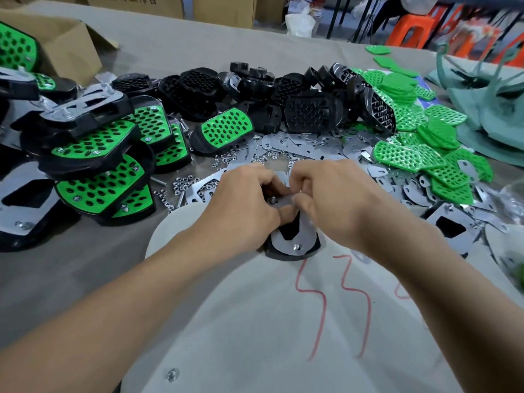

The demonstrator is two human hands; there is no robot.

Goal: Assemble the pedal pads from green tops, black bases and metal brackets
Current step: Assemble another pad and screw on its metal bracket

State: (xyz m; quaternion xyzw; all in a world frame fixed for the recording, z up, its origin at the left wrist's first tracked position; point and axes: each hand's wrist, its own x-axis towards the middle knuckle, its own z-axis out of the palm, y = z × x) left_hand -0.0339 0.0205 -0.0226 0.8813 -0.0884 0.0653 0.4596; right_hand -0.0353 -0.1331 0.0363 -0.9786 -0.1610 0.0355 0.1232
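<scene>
Far end of metal bracket (304, 232) beneath left hand (243, 199) and right hand (334, 194); blurred orange stools (411, 29); edge-cropped finished pads (19, 211).

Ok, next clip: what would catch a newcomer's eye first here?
The left hand and right hand grip a pedal pad, bracket side up, at centre. Bright green dominates: finished pads piled at the left, loose green tops heaped at the right, black bases behind.

Left hand (249, 199) and right hand (326, 194) meet, fingers curled.
</scene>
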